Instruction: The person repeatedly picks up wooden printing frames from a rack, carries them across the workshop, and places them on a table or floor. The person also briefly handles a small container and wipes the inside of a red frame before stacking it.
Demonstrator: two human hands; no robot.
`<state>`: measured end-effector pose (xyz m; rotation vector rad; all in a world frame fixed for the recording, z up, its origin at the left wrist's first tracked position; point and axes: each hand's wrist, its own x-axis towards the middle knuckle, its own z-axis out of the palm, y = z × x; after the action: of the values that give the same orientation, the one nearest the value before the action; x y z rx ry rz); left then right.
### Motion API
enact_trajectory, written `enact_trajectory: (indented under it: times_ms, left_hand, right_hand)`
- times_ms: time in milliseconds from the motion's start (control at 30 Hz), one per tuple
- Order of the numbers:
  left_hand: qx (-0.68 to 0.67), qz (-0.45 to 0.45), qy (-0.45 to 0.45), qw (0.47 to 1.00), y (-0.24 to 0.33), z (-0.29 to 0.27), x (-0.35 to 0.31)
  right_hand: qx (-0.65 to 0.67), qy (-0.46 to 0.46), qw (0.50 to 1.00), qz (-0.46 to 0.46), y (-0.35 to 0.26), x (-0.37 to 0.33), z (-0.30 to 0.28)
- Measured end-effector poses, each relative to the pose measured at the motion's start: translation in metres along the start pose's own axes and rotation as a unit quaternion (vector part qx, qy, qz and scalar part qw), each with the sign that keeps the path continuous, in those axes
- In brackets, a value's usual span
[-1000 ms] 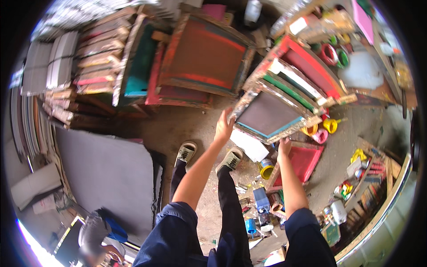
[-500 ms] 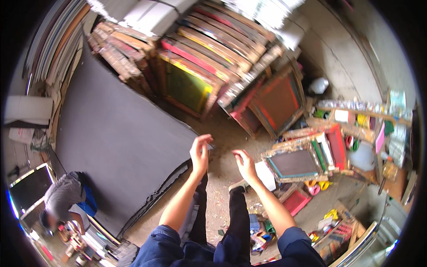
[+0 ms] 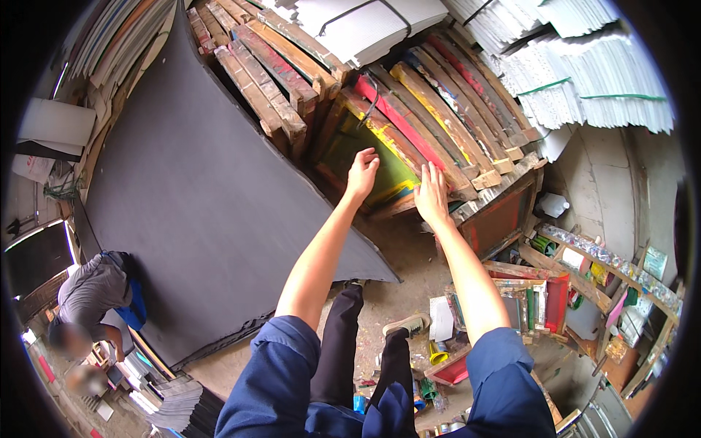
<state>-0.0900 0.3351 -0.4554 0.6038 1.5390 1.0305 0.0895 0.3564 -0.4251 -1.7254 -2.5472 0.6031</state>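
Wooden-framed printing screens stand packed in a row ahead of me. In front of the yellow-green screen (image 3: 394, 166) is my left hand (image 3: 362, 172), its fingers loosely bent and nothing seen in them. My right hand (image 3: 431, 193) reaches to that screen's right upper corner, fingers stretched out over the wooden edge by the red-painted frame (image 3: 398, 120). It seems to touch the wood, with no grip around it. A large dark grey sheet (image 3: 219, 190) lies to the left of my arms.
White corrugated stacks (image 3: 365, 29) rest on the frames, and tied white bundles (image 3: 591, 80) rise at the far right. Smaller frames (image 3: 537, 303) and paint containers litter the right-hand floor. At the left, another person (image 3: 95, 285) bends over beside the grey sheet.
Both hands have moved forward from above the floor to the row of screens. My view has shifted, so the screens now appear nearer. The other person is still bent over.
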Motion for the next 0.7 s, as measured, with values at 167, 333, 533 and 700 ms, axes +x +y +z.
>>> enact_trajectory:
  times_ms: [167, 333, 533, 700]
  left_hand:
    - [-0.035, 0.016, -0.017, 0.999, -0.007, 0.01, 0.006]
    - [-0.031, -0.031, -0.022, 0.999, -0.017, 0.019, 0.001]
    - [0.009, -0.049, -0.013, 0.999, -0.017, 0.03, 0.043]
    - [0.024, -0.083, 0.054, 0.995, -0.005, 0.056, 0.051]
  right_hand:
    - [0.0, 0.027, 1.0, -0.011, -0.005, -0.011, 0.016]
    - [-0.025, 0.027, 0.999, -0.009, -0.013, -0.02, 0.015]
    - [0.051, 0.056, 0.997, -0.035, 0.004, -0.004, 0.005]
    - [0.05, 0.078, 0.995, -0.026, 0.009, -0.006, 0.007]
